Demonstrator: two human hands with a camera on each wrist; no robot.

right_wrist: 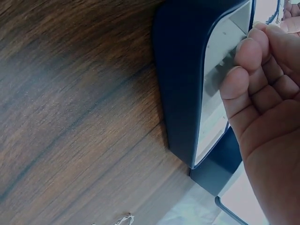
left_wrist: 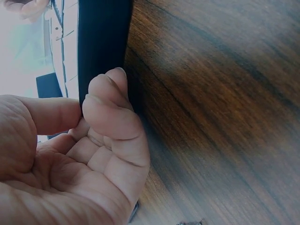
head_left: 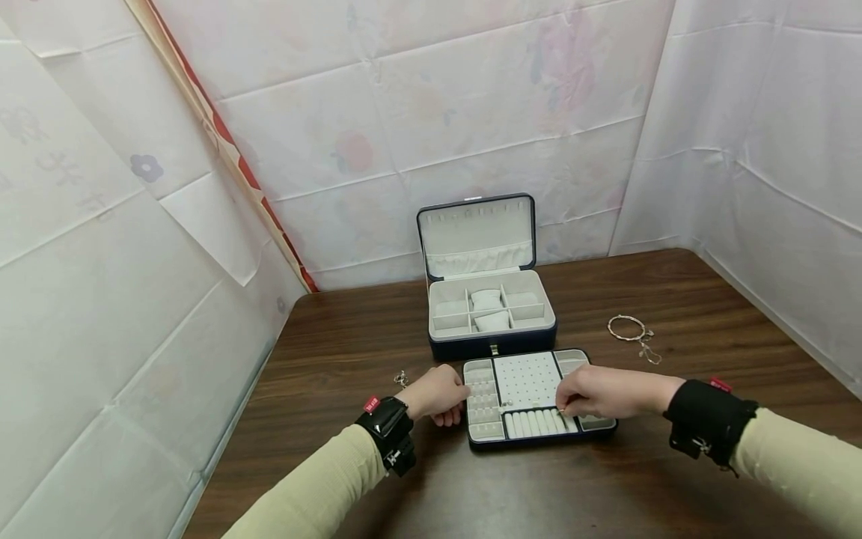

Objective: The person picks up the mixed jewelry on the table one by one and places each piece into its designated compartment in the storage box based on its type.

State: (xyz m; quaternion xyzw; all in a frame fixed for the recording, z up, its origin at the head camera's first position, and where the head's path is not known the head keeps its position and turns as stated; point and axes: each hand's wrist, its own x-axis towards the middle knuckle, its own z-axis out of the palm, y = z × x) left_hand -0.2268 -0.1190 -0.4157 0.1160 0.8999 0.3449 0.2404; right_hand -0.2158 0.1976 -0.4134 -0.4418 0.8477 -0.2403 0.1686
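A navy jewelry tray (head_left: pixel 528 382) with a white lining lies on the table. It has small compartments at both sides, a dotted panel and a row of ring rolls (head_left: pixel 532 424). My left hand (head_left: pixel 436 393) grips the tray's left edge, its thumb against the rim and its curled fingers at the outer side (left_wrist: pixel 104 44). Over the right end of the ring rolls, my right hand (head_left: pixel 592 393) pinches a small, thin piece of jewelry (head_left: pixel 563 418). Its exact kind is mostly hidden by the fingertips. Small earrings (head_left: pixel 505 405) sit near the dotted panel's lower left corner.
Behind the tray stands an open navy jewelry box (head_left: pixel 491 346), lid raised, with white cushions (head_left: pixel 487 300) in its compartments. A bracelet (head_left: pixel 626 328) and a thin chain (head_left: pixel 649 353) lie to the right. Another small chain (head_left: pixel 401 379) lies beyond my left hand.
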